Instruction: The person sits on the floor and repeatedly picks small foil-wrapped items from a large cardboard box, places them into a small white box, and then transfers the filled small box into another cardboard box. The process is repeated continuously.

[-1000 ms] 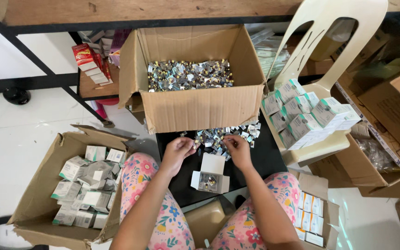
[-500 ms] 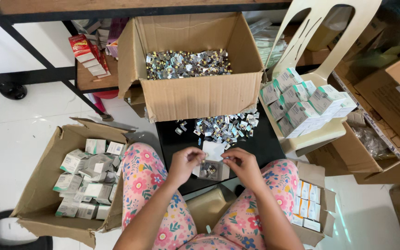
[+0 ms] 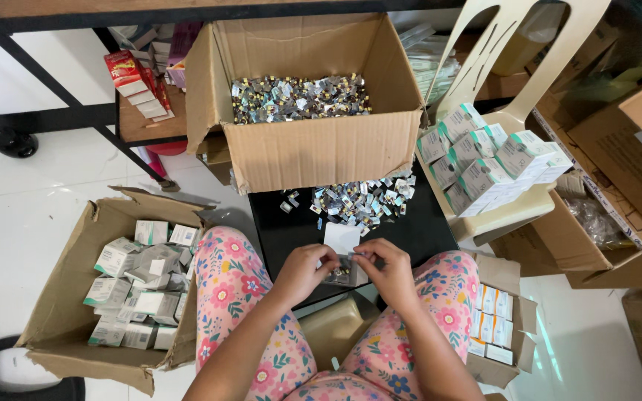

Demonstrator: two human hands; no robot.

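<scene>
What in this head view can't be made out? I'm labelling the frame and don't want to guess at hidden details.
- Small open box, head view: mostly covered by the left hand and right hand; its contents are too small to identify.
- Fingertip grip: whether either hand pinches a piece cannot be told.
- Shiny pieces on the black table: too small to tell their kind.
- Right-hand cartons: cut off by the frame edge.

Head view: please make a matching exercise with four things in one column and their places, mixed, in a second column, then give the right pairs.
Things
1. big carton of shiny pieces
2. stacked small boxes
3. open small box
4. carton of finished boxes

Places
A. on the floor by the left knee
B. between both hands
C. on the cream chair seat
D. at the far end of the black surface

Pairs: 1-D, 2-C, 3-B, 4-A
</scene>
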